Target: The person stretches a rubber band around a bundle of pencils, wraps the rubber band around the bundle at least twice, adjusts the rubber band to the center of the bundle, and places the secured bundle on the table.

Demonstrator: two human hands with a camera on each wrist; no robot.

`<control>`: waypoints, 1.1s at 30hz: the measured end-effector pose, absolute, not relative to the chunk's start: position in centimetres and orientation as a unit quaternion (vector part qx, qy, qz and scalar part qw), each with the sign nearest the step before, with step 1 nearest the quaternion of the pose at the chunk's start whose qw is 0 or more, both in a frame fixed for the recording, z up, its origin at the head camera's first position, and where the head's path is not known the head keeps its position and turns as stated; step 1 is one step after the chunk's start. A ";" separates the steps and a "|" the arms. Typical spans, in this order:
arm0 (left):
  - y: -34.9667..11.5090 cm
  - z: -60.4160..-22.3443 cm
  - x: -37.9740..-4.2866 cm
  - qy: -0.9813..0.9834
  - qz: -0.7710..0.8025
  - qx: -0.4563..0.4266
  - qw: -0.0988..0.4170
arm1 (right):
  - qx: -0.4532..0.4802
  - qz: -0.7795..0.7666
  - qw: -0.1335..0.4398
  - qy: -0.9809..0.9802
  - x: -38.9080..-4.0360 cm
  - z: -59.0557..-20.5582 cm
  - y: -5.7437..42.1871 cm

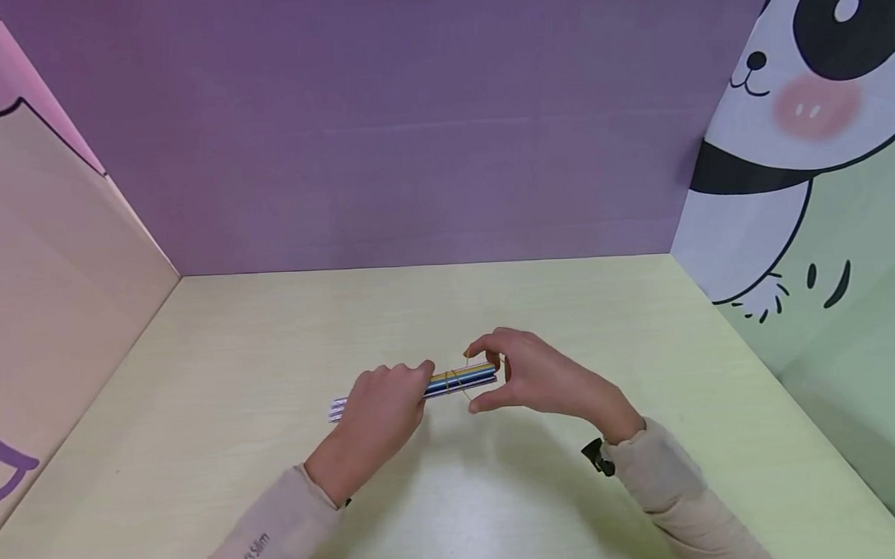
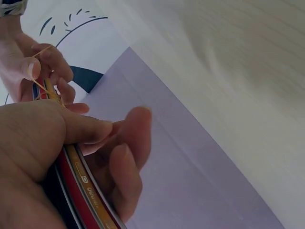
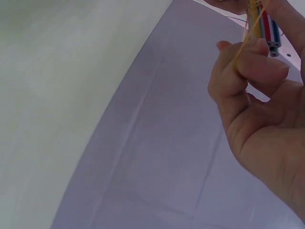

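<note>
A bundle of coloured pencils [image 1: 482, 375] is held just above the table, nearly level. My left hand [image 1: 384, 407] grips it around the middle, so the pencils show on both sides of the fist. In the left wrist view, orange, red and dark pencils [image 2: 80, 188] run beneath the thumb. A thin yellow rubber band [image 3: 251, 32] wraps the bundle near its right end. Part of that band is stretched out by the thumb and curled fingers of my right hand [image 1: 540, 373], which surrounds the pencils' end. The pencil ends show in the right wrist view.
The pale wooden table [image 1: 272, 335] spreads beneath both hands. A purple panel [image 1: 413, 133] stands at the back, with a pinkish panel [image 1: 55, 268] on the left and a green panda-print panel [image 1: 850, 364] on the right.
</note>
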State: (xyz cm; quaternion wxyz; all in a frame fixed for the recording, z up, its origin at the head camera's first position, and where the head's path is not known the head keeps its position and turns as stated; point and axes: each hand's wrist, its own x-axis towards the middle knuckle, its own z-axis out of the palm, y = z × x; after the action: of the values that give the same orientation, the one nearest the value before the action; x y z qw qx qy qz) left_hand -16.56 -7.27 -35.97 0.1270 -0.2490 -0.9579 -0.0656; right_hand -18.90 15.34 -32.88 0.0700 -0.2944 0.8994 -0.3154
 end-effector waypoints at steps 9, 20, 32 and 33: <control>-6.6 -36.6 -15.9 -0.962 -0.044 -0.226 0.147 | -0.282 -0.132 -0.057 0.949 -16.4 -32.8 13.2; -6.3 -37.2 -15.8 -0.964 -0.073 -0.205 0.151 | -0.283 0.046 -0.200 0.937 -14.4 -34.1 10.9; -7.1 -36.9 -17.0 -0.968 -0.099 -0.200 0.113 | -0.298 0.024 -0.230 0.926 -14.8 -34.2 10.8; -7.2 -37.0 -17.2 -0.969 -0.101 -0.199 0.111 | -0.303 0.016 -0.229 0.925 -14.8 -34.2 10.9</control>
State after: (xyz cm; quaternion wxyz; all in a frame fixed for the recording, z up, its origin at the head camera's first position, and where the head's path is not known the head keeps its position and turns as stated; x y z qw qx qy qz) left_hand -17.18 -7.24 -36.95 0.1113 -0.1985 -0.9685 -0.1008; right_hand -14.84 10.87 -34.21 -0.2287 -0.3030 0.9250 0.0156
